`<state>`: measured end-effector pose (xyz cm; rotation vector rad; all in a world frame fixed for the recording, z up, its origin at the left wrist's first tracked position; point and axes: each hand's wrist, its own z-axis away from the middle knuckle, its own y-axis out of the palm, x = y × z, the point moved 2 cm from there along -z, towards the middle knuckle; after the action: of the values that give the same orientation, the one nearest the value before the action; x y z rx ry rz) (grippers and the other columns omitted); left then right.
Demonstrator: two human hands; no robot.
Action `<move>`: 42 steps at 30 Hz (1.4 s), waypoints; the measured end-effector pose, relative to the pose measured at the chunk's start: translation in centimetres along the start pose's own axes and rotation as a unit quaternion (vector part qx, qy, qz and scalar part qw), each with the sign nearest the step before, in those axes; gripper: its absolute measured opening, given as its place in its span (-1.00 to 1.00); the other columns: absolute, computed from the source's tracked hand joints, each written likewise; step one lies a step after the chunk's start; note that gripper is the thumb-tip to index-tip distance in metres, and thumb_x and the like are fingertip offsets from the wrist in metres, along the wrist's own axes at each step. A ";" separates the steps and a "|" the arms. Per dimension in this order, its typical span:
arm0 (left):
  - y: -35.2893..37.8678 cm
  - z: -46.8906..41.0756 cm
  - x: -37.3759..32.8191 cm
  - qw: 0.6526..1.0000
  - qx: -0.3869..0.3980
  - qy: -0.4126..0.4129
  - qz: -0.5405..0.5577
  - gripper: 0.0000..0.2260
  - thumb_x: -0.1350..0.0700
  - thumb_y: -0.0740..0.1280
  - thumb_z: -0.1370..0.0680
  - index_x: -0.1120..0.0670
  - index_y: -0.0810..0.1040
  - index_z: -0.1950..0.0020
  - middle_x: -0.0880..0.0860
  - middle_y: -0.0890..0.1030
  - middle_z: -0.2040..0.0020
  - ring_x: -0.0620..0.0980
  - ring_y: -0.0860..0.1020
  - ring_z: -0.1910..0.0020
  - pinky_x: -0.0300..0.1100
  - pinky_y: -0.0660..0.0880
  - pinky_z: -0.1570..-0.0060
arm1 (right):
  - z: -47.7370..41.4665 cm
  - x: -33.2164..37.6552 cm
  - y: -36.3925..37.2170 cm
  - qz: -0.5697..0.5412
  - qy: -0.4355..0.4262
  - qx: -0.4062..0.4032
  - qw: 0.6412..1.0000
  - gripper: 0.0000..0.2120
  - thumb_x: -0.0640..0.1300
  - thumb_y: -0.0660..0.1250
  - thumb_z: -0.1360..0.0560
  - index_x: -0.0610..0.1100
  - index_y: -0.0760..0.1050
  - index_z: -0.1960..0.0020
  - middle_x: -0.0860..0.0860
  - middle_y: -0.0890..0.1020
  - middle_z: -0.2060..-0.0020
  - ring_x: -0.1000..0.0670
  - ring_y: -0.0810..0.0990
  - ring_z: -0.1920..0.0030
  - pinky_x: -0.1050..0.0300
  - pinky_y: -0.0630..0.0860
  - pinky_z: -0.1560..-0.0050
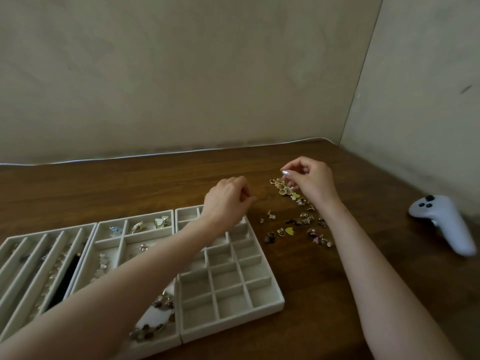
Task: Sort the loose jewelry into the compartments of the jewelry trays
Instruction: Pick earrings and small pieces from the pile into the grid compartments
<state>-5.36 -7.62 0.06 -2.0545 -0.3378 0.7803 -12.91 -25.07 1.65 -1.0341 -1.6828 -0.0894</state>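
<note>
Pinching from the loose jewelry [298,222], right hand [309,180]; left hand [228,198] nearby, curled, grip unclear.

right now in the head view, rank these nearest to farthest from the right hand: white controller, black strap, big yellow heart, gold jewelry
From the right hand:
1. gold jewelry, right at its fingers, just to the left.
2. big yellow heart, below the hand, nearer the person.
3. white controller, off to the right.
4. black strap, in the long tray at far left.
</note>
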 end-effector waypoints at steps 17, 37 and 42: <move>5.6 -0.6 -6.8 0.951 0.174 0.250 -0.048 -0.82 0.00 0.33 -0.50 -0.04 0.54 -0.08 0.02 0.48 -0.13 -0.02 0.38 -0.13 -0.10 0.37 -0.12 | -0.7 -1.7 -1.4 -0.010 0.029 -0.040 0.999 -0.92 -0.26 0.35 -0.49 -0.11 0.58 0.13 -0.03 0.66 0.26 0.09 0.60 0.36 0.34 0.45 0.38; -2.4 0.8 -0.2 0.986 0.071 -0.004 0.149 -0.95 0.12 0.39 -0.48 0.03 0.53 0.12 -0.09 0.59 0.21 -0.22 0.51 0.27 -0.43 0.40 0.32 | -0.4 -1.3 -1.0 0.022 0.029 0.008 0.999 -0.92 -0.25 0.34 -0.50 -0.11 0.58 0.09 -0.01 0.65 0.23 0.09 0.61 0.31 0.38 0.47 0.36; -3.4 1.7 3.0 0.996 0.053 -0.067 0.034 -0.94 0.12 0.41 -0.46 0.06 0.56 0.11 -0.04 0.59 0.21 -0.12 0.52 0.23 -0.34 0.36 0.30 | 0.3 -0.6 -0.9 0.122 0.058 0.205 0.969 -0.95 -0.18 0.41 -0.44 -0.06 0.60 0.10 0.05 0.63 0.15 0.09 0.60 0.12 0.16 0.49 0.04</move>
<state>-3.99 -3.05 0.98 -1.9276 -0.2961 0.9601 -13.75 -25.84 1.46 -0.8919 -1.3791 0.3408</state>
